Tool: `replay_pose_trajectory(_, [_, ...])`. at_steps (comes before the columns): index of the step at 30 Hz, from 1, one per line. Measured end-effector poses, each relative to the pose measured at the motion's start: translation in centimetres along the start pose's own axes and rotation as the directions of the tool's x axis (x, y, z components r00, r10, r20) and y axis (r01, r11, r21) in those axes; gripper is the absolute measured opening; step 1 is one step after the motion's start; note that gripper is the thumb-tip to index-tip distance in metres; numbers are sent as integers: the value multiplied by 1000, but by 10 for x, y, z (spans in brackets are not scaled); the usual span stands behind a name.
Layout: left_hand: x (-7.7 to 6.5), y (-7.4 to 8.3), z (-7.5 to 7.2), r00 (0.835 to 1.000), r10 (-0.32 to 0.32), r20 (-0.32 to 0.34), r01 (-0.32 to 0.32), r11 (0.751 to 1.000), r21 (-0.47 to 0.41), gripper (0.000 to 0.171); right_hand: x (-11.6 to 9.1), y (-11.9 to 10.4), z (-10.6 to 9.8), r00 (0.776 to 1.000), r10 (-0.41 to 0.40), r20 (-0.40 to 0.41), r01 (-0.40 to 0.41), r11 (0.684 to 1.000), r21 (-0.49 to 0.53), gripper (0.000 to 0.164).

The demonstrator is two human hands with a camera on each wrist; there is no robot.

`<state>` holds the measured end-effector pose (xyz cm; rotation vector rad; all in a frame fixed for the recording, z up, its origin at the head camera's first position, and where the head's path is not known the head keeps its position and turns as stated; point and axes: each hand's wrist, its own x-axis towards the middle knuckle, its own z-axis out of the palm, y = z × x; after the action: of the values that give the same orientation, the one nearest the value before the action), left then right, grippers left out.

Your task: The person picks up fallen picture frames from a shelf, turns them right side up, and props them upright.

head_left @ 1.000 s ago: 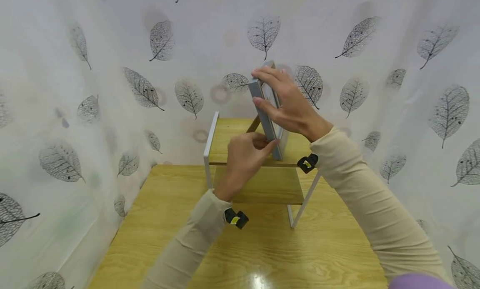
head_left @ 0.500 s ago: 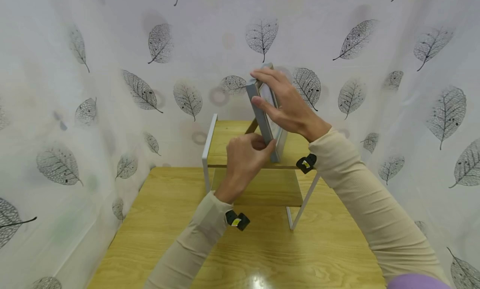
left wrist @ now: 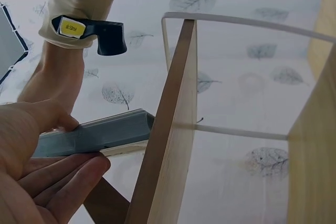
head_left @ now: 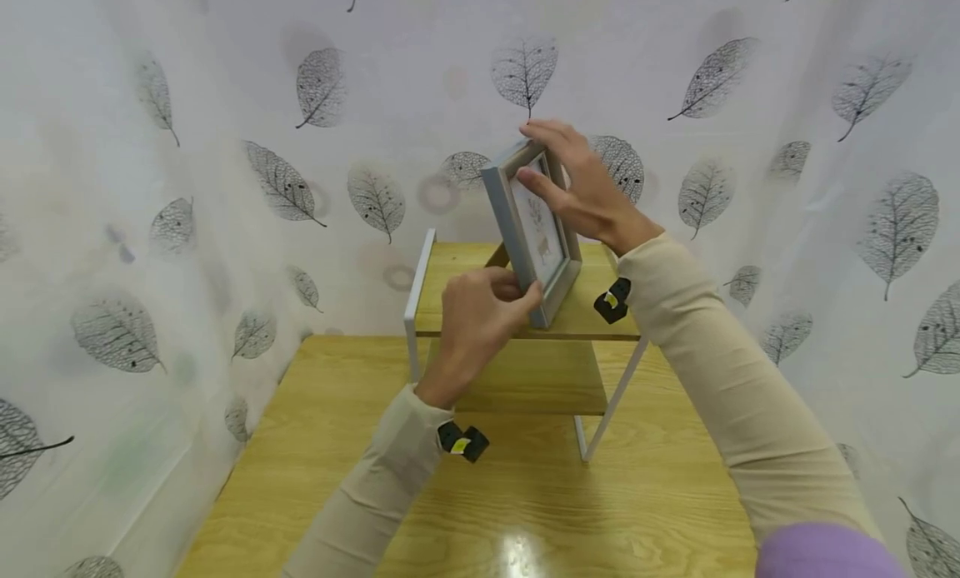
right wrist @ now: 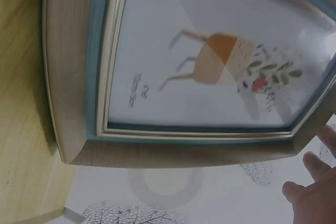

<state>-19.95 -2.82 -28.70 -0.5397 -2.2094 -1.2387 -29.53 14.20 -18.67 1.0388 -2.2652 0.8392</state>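
Observation:
A grey-blue picture frame (head_left: 546, 236) leans back over the top board of a small two-tier shelf (head_left: 600, 299). Behind its glass a print shows an orange, deer-like animal (right wrist: 215, 59) with leaves. A brown support leg (head_left: 498, 256) reaches back from the frame. My left hand (head_left: 480, 316) pinches the frame's lower left edge between thumb and fingers. At the upper right corner is my right hand (head_left: 585, 182), its fingers extended over the top edge and its thumb before the glass. Whether those right fingers touch the frame cannot be told.
The shelf has white metal side frames (head_left: 420, 286) and a lower board (head_left: 536, 378). It stands on a wood-grain table (head_left: 495, 511). A leaf-printed curtain (head_left: 247, 62) hangs behind and to both sides. A purple rounded object (head_left: 825, 553) shows at the bottom right.
The frame has turned so its glass faces the head camera more. My left hand has shifted slightly left, still pinching it. My right thumb has left the frame's left edge, moving up and right.

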Motion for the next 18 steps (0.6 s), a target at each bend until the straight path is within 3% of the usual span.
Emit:
replay_pose_trajectory(9, [3, -3, -10, 998, -36, 45, 34, 999, 38, 23, 4, 11, 3, 995, 100, -12, -100, 995, -9, 58])
replay_pose_trajectory(18, [10, -6, -21, 993, -69, 99, 63, 996, 70, 19, 6, 10, 3, 989, 130, -68, -132, 991, -31, 55])
